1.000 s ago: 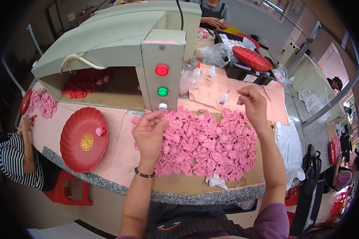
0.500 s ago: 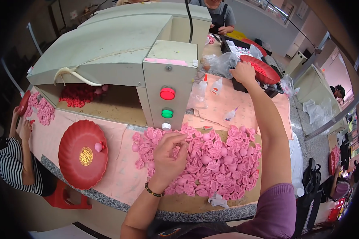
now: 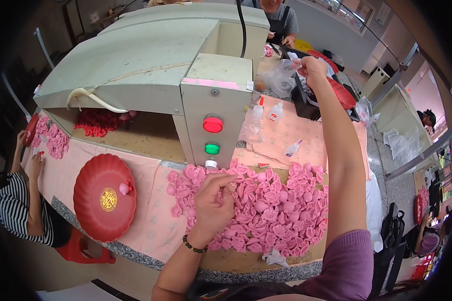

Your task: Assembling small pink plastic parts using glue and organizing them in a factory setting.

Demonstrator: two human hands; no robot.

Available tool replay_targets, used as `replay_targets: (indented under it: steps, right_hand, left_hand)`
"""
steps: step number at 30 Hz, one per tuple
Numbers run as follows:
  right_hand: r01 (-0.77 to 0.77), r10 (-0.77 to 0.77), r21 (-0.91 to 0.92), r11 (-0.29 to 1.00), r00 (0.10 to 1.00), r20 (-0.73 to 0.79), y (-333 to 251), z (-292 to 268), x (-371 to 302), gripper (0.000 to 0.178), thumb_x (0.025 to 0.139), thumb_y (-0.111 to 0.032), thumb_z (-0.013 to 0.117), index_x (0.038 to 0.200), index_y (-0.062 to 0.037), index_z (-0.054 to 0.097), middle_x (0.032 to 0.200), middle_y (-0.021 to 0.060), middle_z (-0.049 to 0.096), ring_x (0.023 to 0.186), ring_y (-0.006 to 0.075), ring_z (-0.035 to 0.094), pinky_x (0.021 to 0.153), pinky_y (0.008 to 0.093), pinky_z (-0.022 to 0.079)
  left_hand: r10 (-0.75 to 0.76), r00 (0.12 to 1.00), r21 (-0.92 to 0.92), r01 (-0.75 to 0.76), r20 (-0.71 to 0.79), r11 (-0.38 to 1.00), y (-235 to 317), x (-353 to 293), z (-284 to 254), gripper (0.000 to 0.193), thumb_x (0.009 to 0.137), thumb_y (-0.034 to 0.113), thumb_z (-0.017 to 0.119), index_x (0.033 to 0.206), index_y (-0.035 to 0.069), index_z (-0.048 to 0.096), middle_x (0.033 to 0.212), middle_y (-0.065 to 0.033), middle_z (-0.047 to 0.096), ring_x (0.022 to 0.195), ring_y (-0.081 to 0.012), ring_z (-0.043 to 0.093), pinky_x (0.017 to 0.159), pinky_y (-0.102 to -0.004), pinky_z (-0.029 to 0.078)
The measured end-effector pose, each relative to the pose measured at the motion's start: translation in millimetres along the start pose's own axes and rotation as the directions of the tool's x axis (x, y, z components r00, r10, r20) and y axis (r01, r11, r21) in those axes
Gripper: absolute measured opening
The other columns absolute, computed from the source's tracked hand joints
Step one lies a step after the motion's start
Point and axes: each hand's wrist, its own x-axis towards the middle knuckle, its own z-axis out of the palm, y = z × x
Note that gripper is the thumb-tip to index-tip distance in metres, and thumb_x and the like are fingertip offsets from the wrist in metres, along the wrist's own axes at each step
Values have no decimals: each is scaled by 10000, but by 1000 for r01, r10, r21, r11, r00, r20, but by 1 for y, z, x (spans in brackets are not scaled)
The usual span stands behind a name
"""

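My left hand (image 3: pixel 214 205) hovers over the near-left part of a wide heap of pink crinkled pieces and balls (image 3: pixel 281 215). Its fingers are curled toward the thumb; whatever they may hold is hidden. My right arm stretches far forward to a black tray (image 3: pixel 306 108), where my right hand (image 3: pixel 314 69) is closed, its fingertips pinching the edge of a clear plastic bag (image 3: pixel 278 83). Partly behind my forearm, a red dish (image 3: pixel 342 95) rests on the tray. At the left lies a fluted red plate (image 3: pixel 93 210) with a small pink ball (image 3: pixel 124 188) on it.
A grey-green machine (image 3: pixel 135 55) with red and green buttons fills the far left. Small white glue bottles (image 3: pixel 275 111) stand on the pink cloth (image 3: pixel 311 133). One person (image 3: pixel 22 203) works at the left edge, another (image 3: pixel 281 25) across the table. A crumpled white scrap (image 3: pixel 274 258) lies near the front edge.
My right hand has moved farther away and slightly left, from beside the red dish to the plastic bag, whose edge is now raised. My left hand stays nearly in place.
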Motion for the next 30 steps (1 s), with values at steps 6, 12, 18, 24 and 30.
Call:
replay_targets:
  steps: [6,12,18,24,30]
  right_hand:
    - [50,-66,199,979,995,71,-4,24,5,115,766,-9,633,871,12,591,818,95,620,621,208,629,512,292,477]
    - [92,-128,170,981,968,214,-17,20,-16,227,766,-103,623,988,-59,639,850,17,607,775,129,575,684,309,432]
    - [114,-126,64,991,961,245,-27,15,1,276,765,-129,636,1039,-95,639,889,-10,601,817,118,538,747,344,408]
    - [334,-291,-63,941,888,356,-36,40,13,408,707,-57,703,1104,-8,619,952,48,643,811,148,569,686,291,443]
    - [627,-515,-525,576,777,362,-29,10,28,436,691,-58,657,1122,-13,605,1060,140,647,962,273,612,820,358,474]
  left_hand:
    - [69,988,-27,-73,-136,997,2,-1,-9,342,757,-192,498,1046,-35,592,1030,-88,523,845,-116,568,748,-219,469]
    - [28,996,-9,-29,-85,1000,-5,-12,-12,324,766,-176,501,1034,-27,606,999,-72,539,840,-104,564,738,-206,464]
    - [-30,996,-93,22,-84,995,-6,-7,-9,316,792,-174,466,1035,-28,603,974,-62,534,822,-103,550,723,-208,460]
    - [5,995,-95,-14,-100,995,-7,-3,-15,305,805,-167,460,1035,-27,603,972,-66,542,819,-107,554,758,-235,465]
    - [15,994,-85,-25,-113,996,0,1,-6,283,798,-153,536,1042,-23,596,1019,-77,538,896,-115,566,803,-237,471]
